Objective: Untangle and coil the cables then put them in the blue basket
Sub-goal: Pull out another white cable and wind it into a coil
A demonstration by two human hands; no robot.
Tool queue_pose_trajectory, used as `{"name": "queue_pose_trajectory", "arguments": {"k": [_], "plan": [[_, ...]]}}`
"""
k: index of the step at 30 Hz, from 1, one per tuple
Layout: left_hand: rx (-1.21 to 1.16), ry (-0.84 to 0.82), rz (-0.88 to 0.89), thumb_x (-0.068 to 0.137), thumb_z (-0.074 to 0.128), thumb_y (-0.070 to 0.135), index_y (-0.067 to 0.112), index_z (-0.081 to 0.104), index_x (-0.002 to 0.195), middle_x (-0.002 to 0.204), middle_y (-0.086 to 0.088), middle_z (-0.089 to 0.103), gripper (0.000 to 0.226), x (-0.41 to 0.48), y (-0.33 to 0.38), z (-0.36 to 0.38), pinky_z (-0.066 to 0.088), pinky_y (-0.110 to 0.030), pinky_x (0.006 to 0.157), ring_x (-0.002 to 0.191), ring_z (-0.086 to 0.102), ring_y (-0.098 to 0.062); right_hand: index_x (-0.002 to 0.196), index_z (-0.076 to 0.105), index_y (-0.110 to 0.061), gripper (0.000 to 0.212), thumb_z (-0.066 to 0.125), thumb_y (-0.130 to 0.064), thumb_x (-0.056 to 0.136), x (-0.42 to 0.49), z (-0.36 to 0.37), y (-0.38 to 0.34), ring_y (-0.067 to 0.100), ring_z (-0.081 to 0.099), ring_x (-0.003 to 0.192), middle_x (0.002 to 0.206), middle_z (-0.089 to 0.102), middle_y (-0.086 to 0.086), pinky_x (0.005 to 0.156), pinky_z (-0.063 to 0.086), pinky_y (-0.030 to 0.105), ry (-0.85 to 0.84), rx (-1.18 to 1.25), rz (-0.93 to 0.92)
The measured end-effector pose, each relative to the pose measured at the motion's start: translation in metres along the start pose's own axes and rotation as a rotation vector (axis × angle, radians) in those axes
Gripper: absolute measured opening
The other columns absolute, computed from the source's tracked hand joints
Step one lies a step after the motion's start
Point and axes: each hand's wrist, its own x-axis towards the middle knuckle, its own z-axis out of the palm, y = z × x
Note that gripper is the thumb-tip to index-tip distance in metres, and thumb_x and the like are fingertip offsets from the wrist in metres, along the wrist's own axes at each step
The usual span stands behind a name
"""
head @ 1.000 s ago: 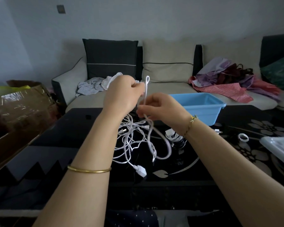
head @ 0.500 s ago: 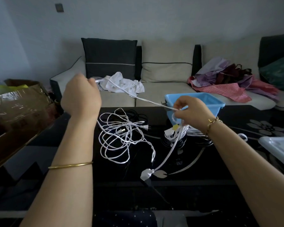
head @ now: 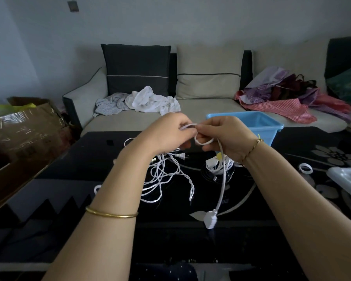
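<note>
Hands close together above the black tabletop (head: 85, 165), starting a coil: the left hand (head: 170, 134) pinches the white cable (head: 221, 179) near its upper end between curled fingertips. The right hand (head: 229, 136), fingers curled, holds the first small loop (head: 204, 141) just beside it. From the right hand the cable drops to its white plug (head: 210, 220), which rests on the near part of the tabletop. Beneath the left wrist lies a loose tangle of thinner white cables (head: 164, 179), and near it, under the right wrist, a wound bundle (head: 219, 165) with a yellow tag. The blue basket (head: 270, 134) stands at the far edge, behind the right hand, and no cable shows in the part of it that is visible. The coil will likely go best if each new turn matches that first loop in size. The right hand would gather turns while the left feeds cable through a light pinch, so twist can run out toward the free plug. Lifting the hanging length clear of the tangle should stop it catching a stray strand.
</note>
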Motion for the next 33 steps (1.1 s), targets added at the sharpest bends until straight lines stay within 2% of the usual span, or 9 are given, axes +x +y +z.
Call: {"name": "queue_pose_trajectory", "arguments": {"k": [2, 9, 12, 15, 19, 23, 27, 29, 33], "plan": [[0.021, 0.063, -0.003, 0.097, 0.052, 0.021, 0.02, 0.061, 0.077, 0.062, 0.005, 0.055, 0.021, 0.002, -0.008, 0.001, 0.044, -0.032, 0.063, 0.057, 0.05, -0.011, 0.078, 0.06, -0.002, 0.012, 0.057, -0.005, 0.09, 0.002, -0.001, 0.003, 0.004, 0.059, 0.045, 0.051, 0.063, -0.001, 0.043, 0.05, 0.016, -0.017, 0.057, 0.034], [-0.238, 0.396, -0.176, 0.096, 0.045, 0.011, 0.016, 0.065, 0.081, 0.061, 0.005, 0.049, 0.025, 0.009, -0.025, 0.001, 0.032, -0.021, 0.048, 0.05, 0.039, -0.006, 0.081, 0.064, -0.006, 0.018, 0.056, -0.017, 0.092, 0.011, -0.003, 0.02, 0.011, 0.063, 0.066, 0.075, 0.065, 0.004, 0.035, 0.036, 0.011, 0.045, 0.157, 0.116], [-0.475, 0.548, -0.325, 0.093, 0.049, 0.01, 0.021, 0.062, 0.071, 0.059, 0.005, 0.046, 0.028, 0.013, -0.033, -0.007, 0.025, -0.02, 0.045, 0.046, 0.033, -0.006, 0.076, 0.061, -0.005, 0.025, 0.053, -0.021, 0.095, 0.014, -0.003, 0.025, 0.009, 0.062, 0.053, 0.071, 0.06, 0.004, 0.033, 0.036, 0.012, 0.118, 0.22, 0.201], [-0.693, 0.656, -0.4, 0.091, 0.051, 0.009, 0.017, 0.059, 0.07, 0.062, 0.005, 0.045, 0.024, 0.016, -0.041, -0.012, 0.024, -0.021, 0.047, 0.049, 0.033, -0.004, 0.072, 0.06, -0.006, 0.034, 0.048, -0.025, 0.098, 0.016, -0.004, 0.029, 0.007, 0.057, 0.044, 0.068, 0.057, 0.005, 0.036, 0.039, 0.013, 0.134, 0.024, 0.211], [-0.781, 0.793, -0.429, 0.089, 0.048, 0.007, 0.017, 0.057, 0.07, 0.06, 0.005, 0.044, 0.023, 0.016, -0.052, -0.018, 0.027, -0.02, 0.046, 0.042, 0.032, -0.006, 0.07, 0.067, -0.01, 0.04, 0.046, -0.028, 0.098, 0.021, -0.003, 0.035, 0.013, 0.052, 0.061, 0.074, 0.059, 0.005, 0.052, 0.05, 0.02, 0.072, -0.392, 0.115], [-0.809, 0.882, -0.445, 0.092, 0.044, 0.008, 0.017, 0.058, 0.076, 0.061, 0.004, 0.046, 0.023, 0.014, -0.056, -0.022, 0.03, -0.019, 0.046, 0.043, 0.035, -0.007, 0.081, 0.066, -0.012, 0.014, 0.058, -0.019, 0.091, 0.022, 0.009, 0.034, 0.006, 0.033, 0.041, 0.057, 0.045, -0.003, 0.039, 0.029, 0.016, 0.046, -0.306, -0.047], [-0.807, 0.925, -0.514, 0.093, 0.044, 0.009, 0.018, 0.059, 0.075, 0.06, 0.004, 0.045, 0.025, 0.012, -0.062, -0.026, 0.029, -0.019, 0.045, 0.045, 0.035, -0.006, 0.069, 0.057, -0.012, 0.017, 0.068, -0.01, 0.082, 0.021, 0.015, 0.028, 0.005, 0.037, 0.039, 0.047, 0.048, -0.009, 0.039, 0.033, 0.018, 0.023, -0.101, -0.154], [-0.775, 0.895, -0.543, 0.093, 0.047, 0.01, 0.019, 0.058, 0.072, 0.062, 0.004, 0.047, 0.025, 0.012, -0.065, -0.023, 0.033, -0.02, 0.049, 0.048, 0.039, -0.006, 0.066, 0.064, -0.013, 0.017, 0.068, -0.014, 0.082, 0.021, 0.016, 0.025, 0.014, 0.048, 0.051, 0.056, 0.056, -0.001, 0.055, 0.046, 0.026, 0.035, -0.08, -0.205], [-0.678, 0.601, -0.585, 0.094, 0.049, 0.013, 0.018, 0.059, 0.074, 0.065, 0.003, 0.051, 0.023, 0.013, -0.065, -0.012, 0.038, -0.021, 0.054, 0.052, 0.043, -0.007, 0.07, 0.072, -0.021, 0.02, 0.063, -0.019, 0.088, 0.016, 0.02, 0.014, 0.005, 0.049, 0.06, 0.068, 0.059, 0.002, 0.06, 0.041, 0.014, 0.091, -0.127, -0.339]]}}
